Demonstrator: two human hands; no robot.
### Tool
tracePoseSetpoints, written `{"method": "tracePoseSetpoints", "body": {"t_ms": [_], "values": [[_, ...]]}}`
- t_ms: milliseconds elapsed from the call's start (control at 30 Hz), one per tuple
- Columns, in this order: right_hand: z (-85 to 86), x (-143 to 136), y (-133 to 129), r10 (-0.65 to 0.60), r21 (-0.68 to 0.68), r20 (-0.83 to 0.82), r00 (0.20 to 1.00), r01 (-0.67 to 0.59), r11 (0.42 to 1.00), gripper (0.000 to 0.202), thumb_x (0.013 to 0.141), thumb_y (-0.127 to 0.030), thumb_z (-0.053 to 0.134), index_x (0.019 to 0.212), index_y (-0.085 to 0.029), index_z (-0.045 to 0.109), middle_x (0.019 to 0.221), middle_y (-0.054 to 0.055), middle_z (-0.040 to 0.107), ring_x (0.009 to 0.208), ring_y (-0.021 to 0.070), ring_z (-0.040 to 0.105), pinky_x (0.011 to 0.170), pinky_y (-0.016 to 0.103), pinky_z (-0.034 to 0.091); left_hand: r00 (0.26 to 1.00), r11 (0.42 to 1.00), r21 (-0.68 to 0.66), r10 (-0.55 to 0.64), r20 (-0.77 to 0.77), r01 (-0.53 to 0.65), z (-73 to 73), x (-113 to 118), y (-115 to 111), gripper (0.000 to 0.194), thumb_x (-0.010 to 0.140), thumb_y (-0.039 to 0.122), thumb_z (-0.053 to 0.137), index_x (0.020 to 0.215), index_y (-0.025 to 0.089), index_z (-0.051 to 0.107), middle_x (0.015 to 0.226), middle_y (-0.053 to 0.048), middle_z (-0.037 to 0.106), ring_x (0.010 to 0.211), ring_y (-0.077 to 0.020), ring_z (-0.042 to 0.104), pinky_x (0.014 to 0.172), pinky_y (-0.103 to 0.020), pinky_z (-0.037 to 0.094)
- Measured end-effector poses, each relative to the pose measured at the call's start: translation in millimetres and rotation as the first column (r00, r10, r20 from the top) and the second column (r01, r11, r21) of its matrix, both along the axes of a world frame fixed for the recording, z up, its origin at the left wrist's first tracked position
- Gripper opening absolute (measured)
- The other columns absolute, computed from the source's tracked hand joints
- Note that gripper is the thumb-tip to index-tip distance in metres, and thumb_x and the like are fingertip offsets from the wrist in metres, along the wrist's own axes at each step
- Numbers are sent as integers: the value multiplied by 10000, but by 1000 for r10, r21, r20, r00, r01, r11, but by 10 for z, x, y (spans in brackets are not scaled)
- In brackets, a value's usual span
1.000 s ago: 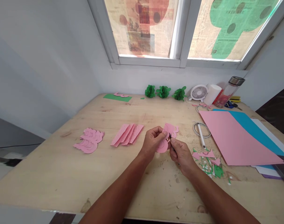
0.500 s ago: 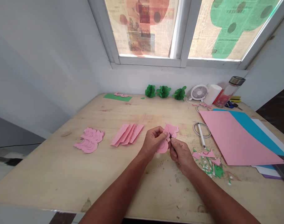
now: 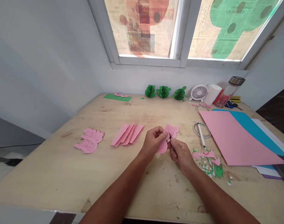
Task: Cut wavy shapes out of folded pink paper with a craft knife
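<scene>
My left hand (image 3: 154, 138) pinches a pink paper piece (image 3: 162, 147) with a rounded lobe and a drawn curved line. Closed around a slim dark cutting tool (image 3: 170, 136), my right hand (image 3: 181, 154) meets the paper's right side. Fingers cover most of the tool, so I cannot tell if it is scissors or a knife. Several folded pink paper strips (image 3: 127, 134) lie left of my hands. Further left rests a group of cut, scalloped pink paper shapes (image 3: 90, 140).
Pink and green paper scraps (image 3: 212, 163) lie right of my hands, near a white pen (image 3: 201, 135). Large pink card (image 3: 237, 137) covers blue and white sheets. Along the wall stand green paper balls (image 3: 163, 91), a small fan (image 3: 199, 92) and a glass bottle (image 3: 229, 92).
Both hands stay in nearly the same place. The pink paper piece has shifted very slightly between them; everything else on the table looks the same.
</scene>
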State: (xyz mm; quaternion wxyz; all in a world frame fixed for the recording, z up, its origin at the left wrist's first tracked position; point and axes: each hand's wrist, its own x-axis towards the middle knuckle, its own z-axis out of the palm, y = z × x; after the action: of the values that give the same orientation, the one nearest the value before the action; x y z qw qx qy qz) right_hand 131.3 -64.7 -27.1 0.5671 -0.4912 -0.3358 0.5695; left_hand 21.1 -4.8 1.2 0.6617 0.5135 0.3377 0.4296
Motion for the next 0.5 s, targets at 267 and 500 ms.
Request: {"method": "tracePoseSetpoints", "body": {"t_ms": [267, 500], "values": [[5, -3, -3, -2, 11, 1, 1000, 2, 1000, 425, 750, -548, 557, 564, -188, 429, 378, -86, 308, 345, 52, 181, 362, 219, 98, 1000, 1000, -1, -2, 7, 2, -37, 14, 11, 252, 658, 335, 657, 599, 150, 496, 570, 17, 495, 524, -88, 443, 499, -207, 359], [9, -5, 0, 0, 17, 13, 1000, 0, 1000, 423, 764, -533, 551, 558, -186, 423, 371, -88, 306, 339, 48, 178, 361, 216, 96, 1000, 1000, -13, -8, 14, 8, -39, 10, 13, 238, 661, 316, 655, 600, 148, 498, 581, 11, 503, 546, -95, 458, 520, -212, 371]]}}
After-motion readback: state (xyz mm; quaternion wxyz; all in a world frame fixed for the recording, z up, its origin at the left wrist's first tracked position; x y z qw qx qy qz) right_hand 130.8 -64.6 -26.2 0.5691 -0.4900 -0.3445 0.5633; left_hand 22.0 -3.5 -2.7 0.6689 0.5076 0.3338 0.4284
